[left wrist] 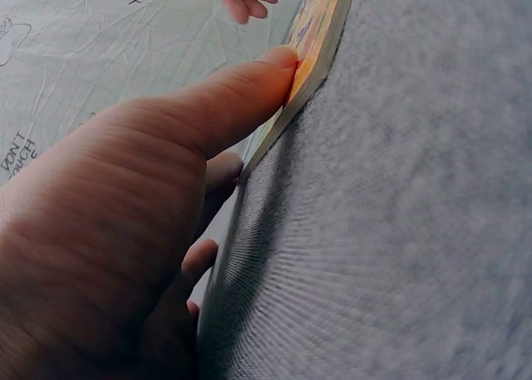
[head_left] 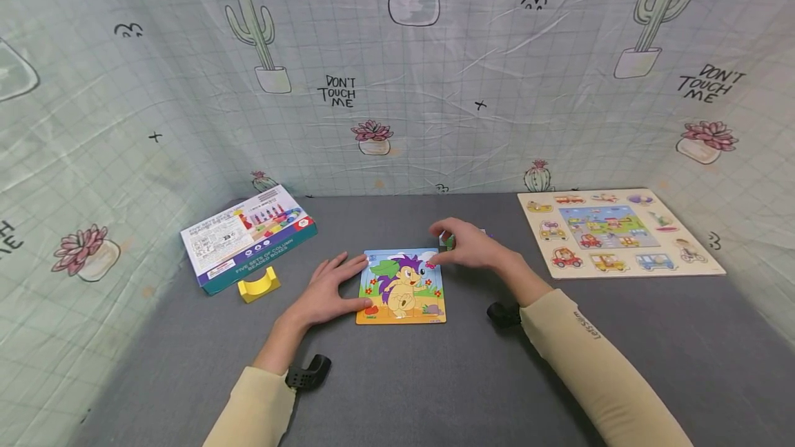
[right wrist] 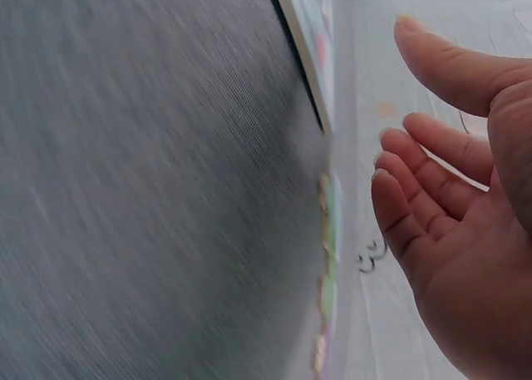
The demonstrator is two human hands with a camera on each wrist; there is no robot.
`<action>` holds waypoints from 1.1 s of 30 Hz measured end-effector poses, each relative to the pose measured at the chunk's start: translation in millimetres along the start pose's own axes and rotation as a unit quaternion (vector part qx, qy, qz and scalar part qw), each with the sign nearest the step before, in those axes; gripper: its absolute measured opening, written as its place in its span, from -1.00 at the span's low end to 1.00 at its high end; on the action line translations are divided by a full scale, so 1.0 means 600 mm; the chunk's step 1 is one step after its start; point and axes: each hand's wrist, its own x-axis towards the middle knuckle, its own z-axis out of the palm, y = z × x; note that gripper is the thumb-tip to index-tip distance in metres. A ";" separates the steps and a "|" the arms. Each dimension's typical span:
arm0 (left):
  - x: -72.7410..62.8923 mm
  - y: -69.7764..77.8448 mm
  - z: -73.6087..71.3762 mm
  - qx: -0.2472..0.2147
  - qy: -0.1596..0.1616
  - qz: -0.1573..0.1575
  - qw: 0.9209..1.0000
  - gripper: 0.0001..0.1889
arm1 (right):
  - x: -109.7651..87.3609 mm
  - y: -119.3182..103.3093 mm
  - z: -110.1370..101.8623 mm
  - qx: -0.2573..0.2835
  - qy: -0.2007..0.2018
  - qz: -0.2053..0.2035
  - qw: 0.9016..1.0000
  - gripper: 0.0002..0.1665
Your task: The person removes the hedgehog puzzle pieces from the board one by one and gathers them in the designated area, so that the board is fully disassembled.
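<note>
A square hedgehog jigsaw puzzle (head_left: 402, 288) lies flat on the grey table in front of the person. The left hand (head_left: 329, 292) rests at its left side, fingers spread and fairly straight. In the left wrist view the left thumb (left wrist: 241, 93) presses on the puzzle's orange corner. Over the puzzle's upper right corner hovers the right hand (head_left: 468, 247), its fingers loosely bent. No object shows between the thumb and fingers of that hand in the right wrist view. Small colourful pieces (right wrist: 330, 264) lie on the table close by, mostly hidden behind the hand in the head view.
At the left stands a flat toy box (head_left: 248, 236) with a yellow curved block (head_left: 259, 286) before it. A wooden vehicle puzzle board (head_left: 540, 254) lies at the right. Behind the table hangs a cactus-print cloth (head_left: 459, 150).
</note>
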 end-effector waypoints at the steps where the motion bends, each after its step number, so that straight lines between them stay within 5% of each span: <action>1: 0.000 0.000 0.000 -0.001 0.000 -0.001 1.000 -0.09 | 0.001 -0.002 0.006 -0.004 -0.005 -0.001 1.000 -0.25; 20: -0.001 0.000 0.001 -0.002 0.002 0.003 1.000 -0.10 | 0.010 -0.030 0.049 -0.117 -0.043 0.033 0.992 -0.32; 33: 0.000 0.001 0.000 0.002 0.002 0.003 1.000 -0.10 | 0.003 -0.037 0.056 -0.096 -0.017 0.033 0.995 -0.28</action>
